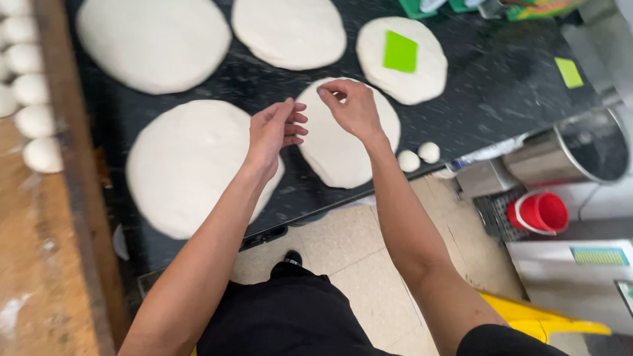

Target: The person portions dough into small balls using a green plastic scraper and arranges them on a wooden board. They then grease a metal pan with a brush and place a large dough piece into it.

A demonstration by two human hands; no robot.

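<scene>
Several flat rounds of white dough lie on a dark stone counter point(501, 79). My right hand point(353, 105) hovers over the nearest small round point(343, 155), its fingertips pinched together near the round's far edge. My left hand point(273, 128) is held between that round and a larger round point(188, 165), fingers loosely curled, holding nothing I can see. A green plastic scraper point(400, 51) rests on another small round point(403, 60). Two small dough balls point(419, 156) sit near the counter's front edge.
Two more big rounds point(155, 43) point(290, 29) lie further back. Dough balls point(30, 92) line a wooden board point(39, 264) at left. A yellow-green card point(569, 72), a steel pot point(580, 155), a red bucket point(541, 212) and a yellow object point(547, 320) stand at right.
</scene>
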